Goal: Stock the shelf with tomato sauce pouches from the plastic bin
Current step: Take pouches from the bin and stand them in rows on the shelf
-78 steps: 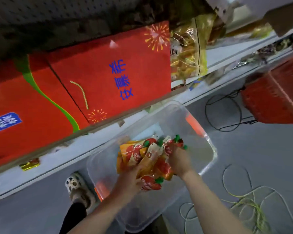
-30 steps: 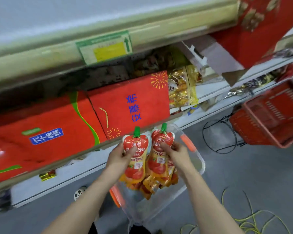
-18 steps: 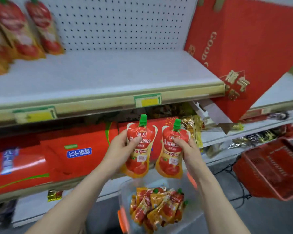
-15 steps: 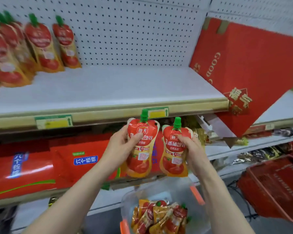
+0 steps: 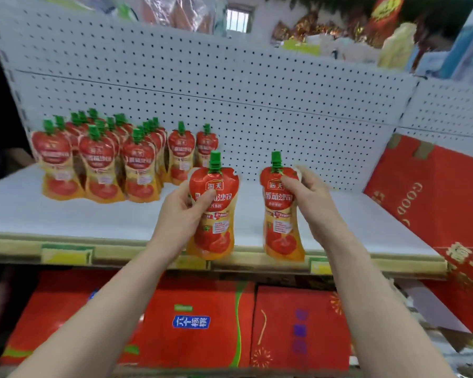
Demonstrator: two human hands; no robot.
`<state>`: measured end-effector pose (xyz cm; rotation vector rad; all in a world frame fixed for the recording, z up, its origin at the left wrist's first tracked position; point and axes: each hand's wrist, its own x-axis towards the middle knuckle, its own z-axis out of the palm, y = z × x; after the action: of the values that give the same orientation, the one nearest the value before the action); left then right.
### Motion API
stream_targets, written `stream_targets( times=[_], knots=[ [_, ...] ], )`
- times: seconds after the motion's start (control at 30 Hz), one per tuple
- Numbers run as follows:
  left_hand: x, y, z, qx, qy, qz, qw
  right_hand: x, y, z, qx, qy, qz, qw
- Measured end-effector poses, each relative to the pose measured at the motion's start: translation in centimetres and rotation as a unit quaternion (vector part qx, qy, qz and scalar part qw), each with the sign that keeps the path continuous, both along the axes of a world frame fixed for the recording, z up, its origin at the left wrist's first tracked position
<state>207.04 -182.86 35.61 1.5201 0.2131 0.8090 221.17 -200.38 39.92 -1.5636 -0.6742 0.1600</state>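
Observation:
I hold two red tomato sauce pouches with green caps upright over the front edge of the white shelf (image 5: 93, 222). My left hand (image 5: 182, 211) grips the left pouch (image 5: 216, 227) by its upper side. My right hand (image 5: 314, 203) grips the right pouch (image 5: 280, 227) near its top. Several pouches of the same kind (image 5: 104, 162) stand in rows at the shelf's back left, against the pegboard. The plastic bin is out of view.
A large red gift box (image 5: 434, 197) leans on the shelf's right end. Red cartons (image 5: 298, 326) fill the shelf below. Price tags (image 5: 66, 255) line the shelf's front rail. White pegboard (image 5: 257, 105) backs the shelf.
Both hands lifted a pouch each out of the bin and raised them to shelf height. The two pouches have moved apart. My view tilted up, and the bin dropped from sight.

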Motion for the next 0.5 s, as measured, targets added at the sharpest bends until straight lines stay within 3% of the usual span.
stream_targets(
  times=[0.17, 0.5],
  knots=[
    [-0.5, 6.9, -0.4, -0.016, 0.013, 0.075, 0.997, 1.5, 7.1, 0.4, -0.049, -0.03, -0.009, 0.998],
    [1.0, 12.8, -1.7, -0.01, 0.037, 0.124, 0.992, 3.7, 15.4, -2.9, -0.09, -0.073, -0.019, 0.993]
  ],
)
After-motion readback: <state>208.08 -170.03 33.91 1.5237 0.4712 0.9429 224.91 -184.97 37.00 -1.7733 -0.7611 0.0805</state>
